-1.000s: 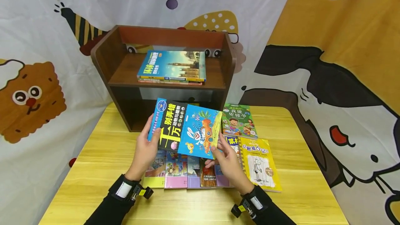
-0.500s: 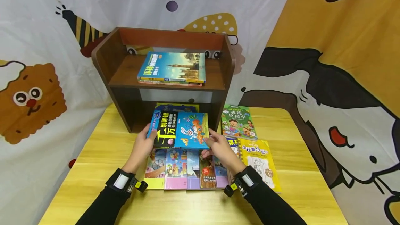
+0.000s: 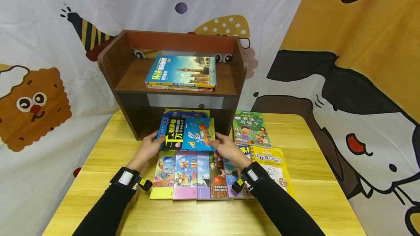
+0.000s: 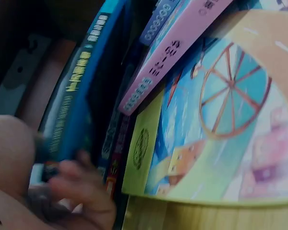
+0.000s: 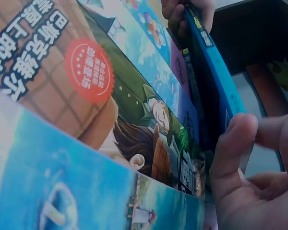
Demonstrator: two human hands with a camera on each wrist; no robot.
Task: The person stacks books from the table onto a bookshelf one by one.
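Observation:
A picture book (image 3: 175, 134), black on the left and blue with a rabbit on the right, lies between my hands at the mouth of the shelf's lower compartment. My left hand (image 3: 148, 151) grips its left end, thumb on top. At the right end, my right hand (image 3: 227, 149) pinches the edge. The right wrist view shows that thumb beside the book's blue spine (image 5: 218, 62). Behind and partly under it, a dark blue and yellow book (image 3: 188, 113) sits inside the compartment. Just in front lies a row of overlapping picture books (image 3: 185, 177) on the table.
The brown two-tier bookshelf (image 3: 131, 72) stands at the back, with a stack of books (image 3: 183, 70) on its upper board. To the right lie a green book (image 3: 251, 128) and a yellow book (image 3: 270, 161), on the light wooden table (image 3: 315, 192).
Both hands have lowered the black and blue book and moved it toward the lower compartment, from tilted up to nearly flat. The other books have stayed put.

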